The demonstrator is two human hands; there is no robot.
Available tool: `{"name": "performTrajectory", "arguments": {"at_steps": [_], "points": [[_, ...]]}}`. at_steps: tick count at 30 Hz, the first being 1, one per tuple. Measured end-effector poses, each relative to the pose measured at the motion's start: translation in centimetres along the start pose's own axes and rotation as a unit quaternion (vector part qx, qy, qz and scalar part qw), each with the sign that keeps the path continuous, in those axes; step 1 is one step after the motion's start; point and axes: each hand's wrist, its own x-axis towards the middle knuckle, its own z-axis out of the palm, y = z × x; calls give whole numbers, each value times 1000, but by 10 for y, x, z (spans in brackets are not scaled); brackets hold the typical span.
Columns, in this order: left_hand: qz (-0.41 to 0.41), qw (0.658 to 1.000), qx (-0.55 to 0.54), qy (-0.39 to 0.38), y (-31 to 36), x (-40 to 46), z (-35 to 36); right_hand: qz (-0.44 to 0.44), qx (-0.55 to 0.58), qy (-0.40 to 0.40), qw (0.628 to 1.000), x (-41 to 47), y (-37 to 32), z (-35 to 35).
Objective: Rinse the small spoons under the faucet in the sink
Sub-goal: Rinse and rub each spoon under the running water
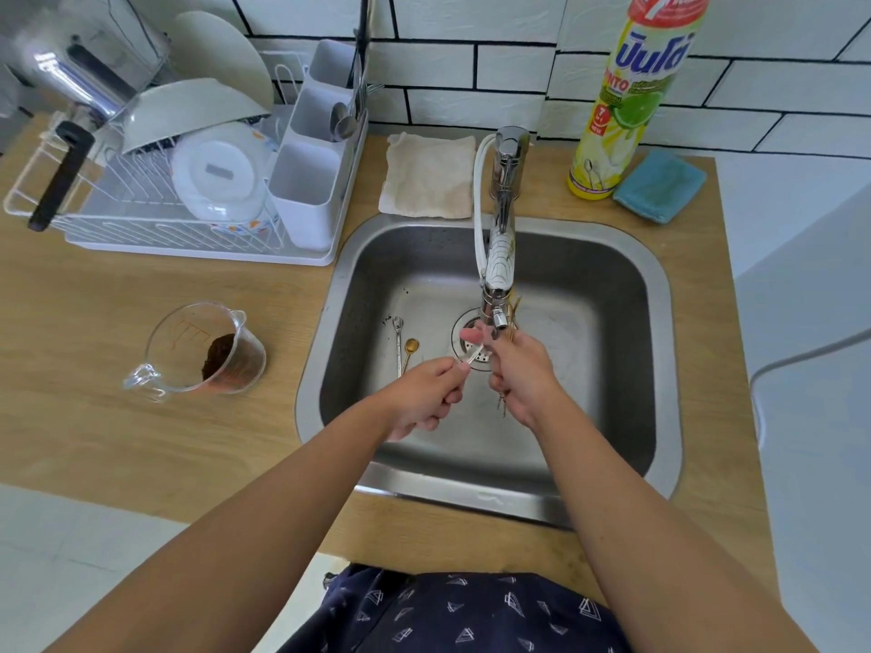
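The left hand (426, 400) pinches one spoon (471, 356) by its handle, so the bowl end reaches under the tap (499, 318) — right over the drain. The right hand (516, 374) grips a bunch of spoons and rubs the held one. Two more spoons (404, 344) lie in the sink (589, 256), likely waiting their turn.

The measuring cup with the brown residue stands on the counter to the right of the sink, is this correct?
Not quite. The head view shows the measuring cup, brown residue inside, standing on the counter to the left of the sink, not the right.
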Motion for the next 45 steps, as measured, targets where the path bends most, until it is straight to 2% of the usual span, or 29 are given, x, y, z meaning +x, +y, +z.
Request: {"name": "performTrajectory", "arguments": {"at_steps": [3,7,9,14,17,19,20,22,25,27,29,32,37,40,43,45], "points": [[11,999,30,13,1,-2,-2,-7,-73,-24,997,-3,12,0],[12,995,97,27,-5,-4,-7,-35,-29,98,994,8,-1,-8],[8,993,111,31,-8,-5,-10,-63,-23,125,990,12,-6,-10],[-71,986,140,63,-20,-4,-25,-80,-140,75,984,7,9,-7],[-102,982,145,63,-21,-3,-30,-29,-78,-29,996,3,11,-13],[-92,984,147,50,-16,0,-28,0,-58,-78,995,0,10,-16],[-76,984,155,47,-12,3,-25,3,-55,-73,996,0,9,-17],[-23,983,175,49,-2,10,-15,-7,-31,-11,999,1,5,-20],[46,988,139,41,13,23,-3,-44,44,105,992,6,-6,-33],[60,991,110,44,23,30,0,-60,93,146,983,8,-15,-44],[61,990,99,84,31,36,3,-64,135,162,975,8,-24,-51],[49,985,79,143,39,43,13,-64,175,143,972,8,-28,-51],[59,997,-44,37,24,41,39,-39,210,69,974,9,-13,-30],[83,993,-78,24,10,36,45,-28,175,42,983,9,-1,-24],[96,992,57,54,-1,34,43,-7,97,43,994,7,5,-28],[119,974,180,68,-8,35,41,17,40,60,997,5,7,-29]]}}
